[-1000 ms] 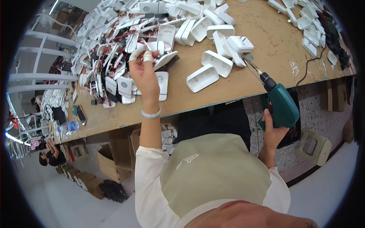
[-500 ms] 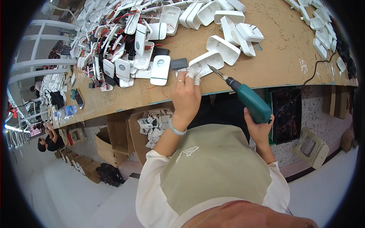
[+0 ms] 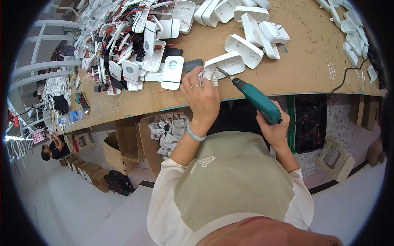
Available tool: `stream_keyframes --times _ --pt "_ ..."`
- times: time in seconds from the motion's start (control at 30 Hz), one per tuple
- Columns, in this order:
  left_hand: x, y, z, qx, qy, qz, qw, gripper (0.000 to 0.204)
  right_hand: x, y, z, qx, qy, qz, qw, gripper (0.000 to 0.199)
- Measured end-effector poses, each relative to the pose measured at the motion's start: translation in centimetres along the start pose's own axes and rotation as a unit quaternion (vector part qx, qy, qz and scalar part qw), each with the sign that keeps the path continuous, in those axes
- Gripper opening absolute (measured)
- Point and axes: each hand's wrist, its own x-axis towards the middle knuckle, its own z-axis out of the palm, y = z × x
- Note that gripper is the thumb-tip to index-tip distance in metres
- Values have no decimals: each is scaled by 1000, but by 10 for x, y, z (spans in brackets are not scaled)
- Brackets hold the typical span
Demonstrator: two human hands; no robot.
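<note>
My right hand [image 3: 274, 130] is wrapped round the rear of a green electric screwdriver [image 3: 259, 101], which points up and to the left. Its bit reaches the near-left end of a hollow white plastic housing [image 3: 230, 63]; whether it touches a screw is too small to tell. On that same end my left hand [image 3: 201, 96] has its fingers closed, some wrapped in white tape. A small dark grey block [image 3: 193, 65] lies just beyond the left fingers. Close by on the left lies a white cover [image 3: 172, 73] with a green band.
White casings, red wires and dark blocks form a heap [image 3: 127, 53] at the left. Several white housings [image 3: 245, 50] lie beyond my hands. Below the table edge are a carton of white parts [image 3: 168, 131], a dark crate [image 3: 310, 123] and a stool [image 3: 335, 159]. Another person sits far left.
The screwdriver and right hand have moved left, bringing the bit to the housing's left end. My left hand has shifted slightly, its fingers closer round that end.
</note>
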Motion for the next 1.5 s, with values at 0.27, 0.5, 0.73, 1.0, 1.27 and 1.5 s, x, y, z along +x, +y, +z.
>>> stream_keyframes --times 0.27,0.5,0.73,1.0,1.27,1.5 --pt "-1 -1 1 9 6 0 1000 22 -1 -1 -1 23 -20 39 999 29" --pt "-2 -1 1 14 -2 -13 1000 20 3 -8 -5 -11 -27 25 999 29" --pt "-2 -1 0 3 -4 -14 1000 20 6 -9 -8 -20 -37 17 999 32" --pt "-3 -1 0 -4 -3 -16 1000 22 6 -10 -8 -28 -34 1 999 33" --pt "-3 -1 0 -7 4 -14 1000 21 5 -9 -9 -20 -21 3 1000 31" --pt "-3 -1 1 -3 -3 -18 1000 20 5 -9 -7 -25 -30 16 999 31"
